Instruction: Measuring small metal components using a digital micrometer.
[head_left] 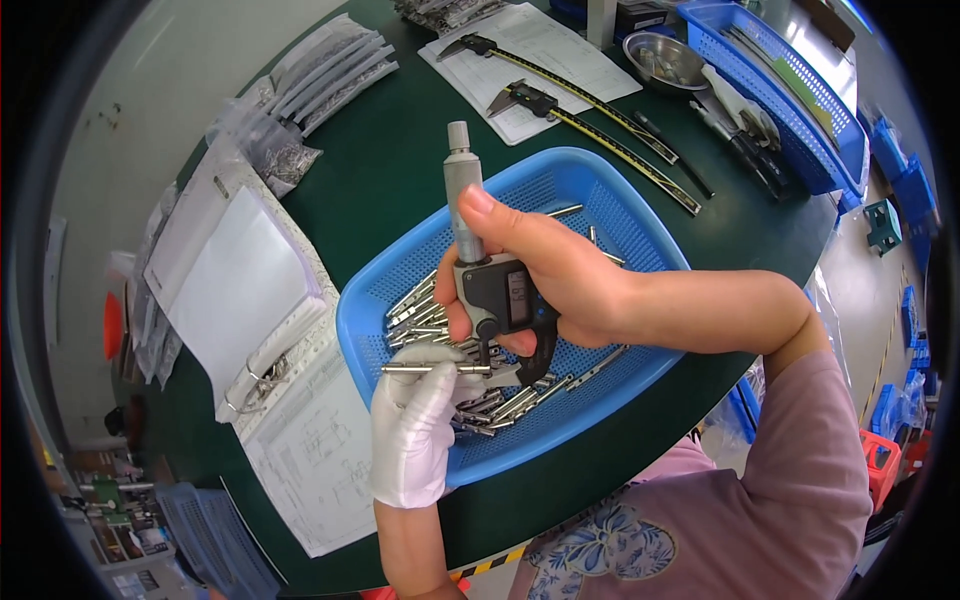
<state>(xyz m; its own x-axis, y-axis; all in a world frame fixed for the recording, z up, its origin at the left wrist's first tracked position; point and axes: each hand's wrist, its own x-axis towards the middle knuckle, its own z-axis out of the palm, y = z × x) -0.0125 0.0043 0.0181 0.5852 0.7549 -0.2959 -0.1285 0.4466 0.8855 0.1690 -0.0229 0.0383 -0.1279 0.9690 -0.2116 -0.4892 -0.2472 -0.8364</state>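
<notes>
Centrally, a slim metal pin (pixel 410 369) at a digital micrometer (pixel 485 290)

The left hand (pixel 412 440), in a white glove at lower centre of the frame, is pinched on the pin, which lies level with its right end at the micrometer's measuring gap. Whether both measuring faces touch it, I cannot tell. The bare right hand (pixel 560 260), at centre, is clamped around the micrometer, thumb against the upright grey barrel. Both hands are above a blue basket (pixel 635 210) holding many similar loose pins (pixel 515 405).

The basket rests on a green table (pixel 370 190). At upper centre, 2 calipers (pixel 533 99) lie partly across white paper (pixel 590 65). An open binder (pixel 235 265) is at left, bagged parts (pixel 335 70) at upper left, and a metal bowl (pixel 665 62) at upper right, near a 2nd blue basket (pixel 800 165).
</notes>
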